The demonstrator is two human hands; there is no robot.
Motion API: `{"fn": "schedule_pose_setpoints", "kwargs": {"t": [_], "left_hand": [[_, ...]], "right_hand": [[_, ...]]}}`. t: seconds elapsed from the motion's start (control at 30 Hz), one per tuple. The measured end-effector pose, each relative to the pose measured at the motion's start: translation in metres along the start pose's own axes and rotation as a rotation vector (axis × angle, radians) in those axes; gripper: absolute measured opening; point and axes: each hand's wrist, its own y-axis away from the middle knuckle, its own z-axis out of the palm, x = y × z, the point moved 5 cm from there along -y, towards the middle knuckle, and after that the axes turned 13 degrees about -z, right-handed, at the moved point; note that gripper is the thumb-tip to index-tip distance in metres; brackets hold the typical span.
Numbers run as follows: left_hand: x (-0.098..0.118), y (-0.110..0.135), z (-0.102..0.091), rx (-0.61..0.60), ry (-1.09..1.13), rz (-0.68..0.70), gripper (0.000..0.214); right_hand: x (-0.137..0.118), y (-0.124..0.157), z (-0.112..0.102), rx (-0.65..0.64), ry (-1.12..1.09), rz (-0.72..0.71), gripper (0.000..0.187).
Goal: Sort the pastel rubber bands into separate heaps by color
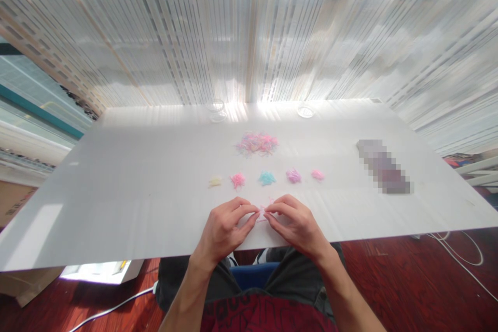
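My left hand [227, 223] and my right hand [294, 222] meet near the table's front edge, each with thumb and fingertips pinched together. What the fingertips hold is too small to make out. A few thin pink strands [262, 220] lie on the table right between and behind them. Beyond the hands runs a row of small piles of short strands: pale yellow [215, 181], bright pink [237, 181], light blue [266, 178], purple [293, 176] and light pink [318, 175]. Farther back is a larger mixed-colour pile [257, 143], mostly pink.
A clear round container [217, 113] stands at the back of the white table [128, 181], with a clear round lid-like disc [305, 111] to its right. A blurred-out oblong object [383, 166] lies at the right. Behind the table hangs a striped sheer curtain [249, 31].
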Motion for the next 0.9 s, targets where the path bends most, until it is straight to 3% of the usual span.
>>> {"fn": "schedule_pose_setpoints", "kwargs": {"t": [0.9], "left_hand": [[-0.0012, 0.0016, 0.0025, -0.023, 0.004, 0.019, 0.009]], "right_hand": [[0.0014, 0.0039, 0.0022, -0.023, -0.002, 0.004, 0.011]]}}
